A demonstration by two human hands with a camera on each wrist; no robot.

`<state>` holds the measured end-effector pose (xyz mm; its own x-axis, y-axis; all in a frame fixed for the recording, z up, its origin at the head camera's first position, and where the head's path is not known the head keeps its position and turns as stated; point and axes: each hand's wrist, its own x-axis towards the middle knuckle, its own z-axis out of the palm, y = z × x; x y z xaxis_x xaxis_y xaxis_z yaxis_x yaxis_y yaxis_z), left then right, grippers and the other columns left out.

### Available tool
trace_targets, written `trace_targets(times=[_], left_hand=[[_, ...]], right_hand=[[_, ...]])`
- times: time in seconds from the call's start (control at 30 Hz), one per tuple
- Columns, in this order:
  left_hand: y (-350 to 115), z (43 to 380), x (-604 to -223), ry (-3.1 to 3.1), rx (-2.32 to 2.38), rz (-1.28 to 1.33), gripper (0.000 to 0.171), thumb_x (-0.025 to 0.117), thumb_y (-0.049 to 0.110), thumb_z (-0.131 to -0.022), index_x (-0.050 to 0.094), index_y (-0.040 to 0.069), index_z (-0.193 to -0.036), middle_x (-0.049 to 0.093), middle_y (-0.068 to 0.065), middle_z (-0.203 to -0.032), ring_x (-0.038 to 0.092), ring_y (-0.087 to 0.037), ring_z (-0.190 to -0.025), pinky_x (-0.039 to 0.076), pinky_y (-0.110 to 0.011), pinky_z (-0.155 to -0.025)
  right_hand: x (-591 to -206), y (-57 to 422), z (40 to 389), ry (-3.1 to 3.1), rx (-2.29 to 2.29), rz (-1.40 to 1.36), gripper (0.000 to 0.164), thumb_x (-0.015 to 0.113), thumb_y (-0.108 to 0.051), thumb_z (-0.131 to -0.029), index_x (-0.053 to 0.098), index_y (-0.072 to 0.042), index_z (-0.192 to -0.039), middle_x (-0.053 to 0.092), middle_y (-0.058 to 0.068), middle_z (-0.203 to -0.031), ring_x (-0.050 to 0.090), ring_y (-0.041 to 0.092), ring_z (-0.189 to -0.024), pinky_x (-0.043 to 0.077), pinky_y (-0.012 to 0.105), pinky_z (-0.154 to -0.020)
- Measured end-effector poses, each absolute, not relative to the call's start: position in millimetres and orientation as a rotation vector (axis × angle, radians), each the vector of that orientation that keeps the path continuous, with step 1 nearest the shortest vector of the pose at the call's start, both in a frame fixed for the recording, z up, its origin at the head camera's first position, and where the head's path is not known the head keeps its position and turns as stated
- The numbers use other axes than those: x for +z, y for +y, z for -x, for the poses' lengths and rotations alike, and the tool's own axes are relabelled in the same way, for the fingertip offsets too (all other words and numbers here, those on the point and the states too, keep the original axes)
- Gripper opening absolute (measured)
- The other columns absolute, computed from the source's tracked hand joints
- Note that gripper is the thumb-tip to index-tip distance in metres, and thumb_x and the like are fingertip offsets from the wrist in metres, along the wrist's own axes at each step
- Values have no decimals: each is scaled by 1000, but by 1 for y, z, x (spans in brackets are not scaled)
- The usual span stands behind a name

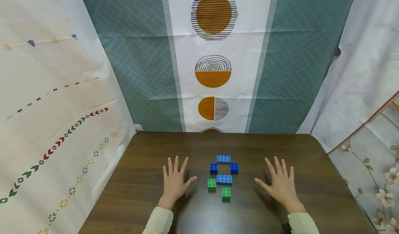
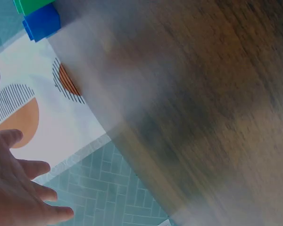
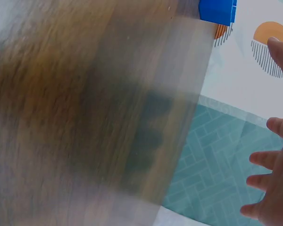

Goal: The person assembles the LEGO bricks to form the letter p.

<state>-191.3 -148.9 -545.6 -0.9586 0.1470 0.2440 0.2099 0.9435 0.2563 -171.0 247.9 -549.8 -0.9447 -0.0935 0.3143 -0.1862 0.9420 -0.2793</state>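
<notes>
Several toy building bricks stand on the table between the two hands. A light blue brick (image 1: 223, 159) lies at the back, another light blue brick (image 1: 224, 179) in front of it. Between these, a dark blue brick (image 1: 213, 168) stands to the left and another dark blue brick (image 1: 234, 168) to the right. Closer to the person are a green brick (image 1: 211, 185) and a second green brick (image 1: 225, 194). The left hand (image 1: 175, 183), fingers spread, is left of the bricks and holds nothing. On their right, the right hand (image 1: 279, 185) is likewise spread and holds nothing.
The brown wooden table (image 1: 131, 192) has its far edge against a teal and white patterned cloth (image 1: 212, 47). White printed cloths hang at the left (image 1: 62, 88) and right (image 1: 368, 71) sides.
</notes>
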Motion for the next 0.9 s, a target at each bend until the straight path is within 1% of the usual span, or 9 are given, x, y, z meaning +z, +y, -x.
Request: trace_targets(times=[0.2,0.37,0.5,0.63,0.77,0.9], left_hand=[[-147,193,-544,-2814,-442,306,87,60,65,-83,31,19,-152,27,-21,-154,12,-45,-143,17,-66,-110],[-145,193,-545,-2796,-506,322,92,64,64,-81,29,17,-152,32,-20,-152,20,-44,-141,21,-65,-110],[-141,192,-547,-2795,-585,330,95,68,61,-79,28,16,-152,33,-20,-151,22,-43,-141,23,-64,-110],[-135,190,-548,-2780,-681,348,95,73,56,-77,31,13,-151,35,-20,-150,24,-43,-140,24,-64,-109],[-129,189,-550,-2778,-765,354,95,76,53,-76,32,13,-150,35,-20,-150,23,-41,-141,26,-63,-109],[-125,190,-552,-2774,-869,349,94,80,45,-76,31,14,-150,35,-18,-150,24,-41,-140,28,-66,-106]], right_hand=[[-547,242,174,-2766,486,-227,92,67,-59,-81,27,-17,-152,25,28,-152,18,50,-138,4,71,-109],[-544,236,175,-2742,533,-241,90,69,-55,-81,28,-16,-151,28,26,-151,22,50,-137,11,72,-107],[-545,232,174,-2729,573,-261,89,71,-51,-81,29,-13,-151,31,25,-149,25,50,-135,16,73,-104],[-548,225,174,-2725,602,-288,88,74,-45,-81,31,-11,-150,34,24,-149,27,48,-135,20,73,-103],[-548,220,175,-2710,650,-310,86,76,-40,-81,32,-9,-148,35,23,-148,28,47,-135,22,73,-102],[-548,214,175,-2683,707,-333,84,76,-37,-81,34,-8,-147,37,22,-147,30,46,-134,23,73,-101]])
